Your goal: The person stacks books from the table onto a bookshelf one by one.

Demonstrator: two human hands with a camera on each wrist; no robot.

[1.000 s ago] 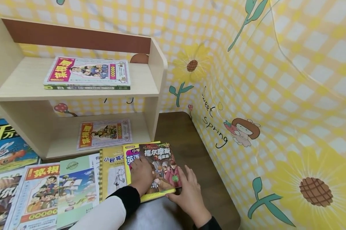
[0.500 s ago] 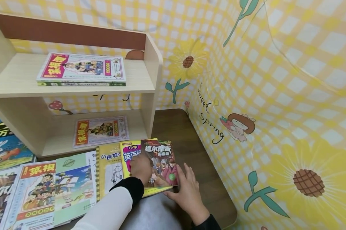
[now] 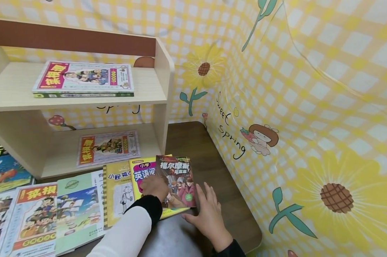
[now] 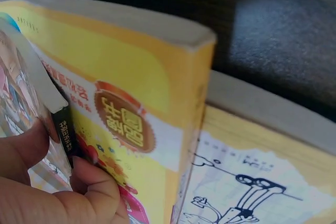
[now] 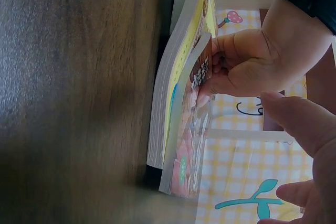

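A small dark-covered book (image 3: 180,176) lies on top of a thick yellow book (image 3: 142,171) on the brown table (image 3: 212,150). My left hand (image 3: 152,186) grips the dark book's left edge. The left wrist view shows my fingers (image 4: 58,198) curled round its black spine (image 4: 62,129), above the yellow book (image 4: 131,72). In the right wrist view the dark book (image 5: 191,150) is tilted up off the yellow book (image 5: 170,93), pinched by my left hand (image 5: 252,66). My right hand (image 3: 204,203) lies with straight fingers against the dark book's right edge, holding nothing.
A wooden shelf (image 3: 161,89) stands behind, with one book (image 3: 84,78) lying on its upper board and one (image 3: 108,147) on the lower. Several more books (image 3: 77,210) lie in a row to the left. A yellow checked wall covering (image 3: 293,107) borders the table on the right.
My left hand has slid from the dark book's cover to its left edge and raised it slightly, so more of the yellow cover shows. The right hand stays beside the book.
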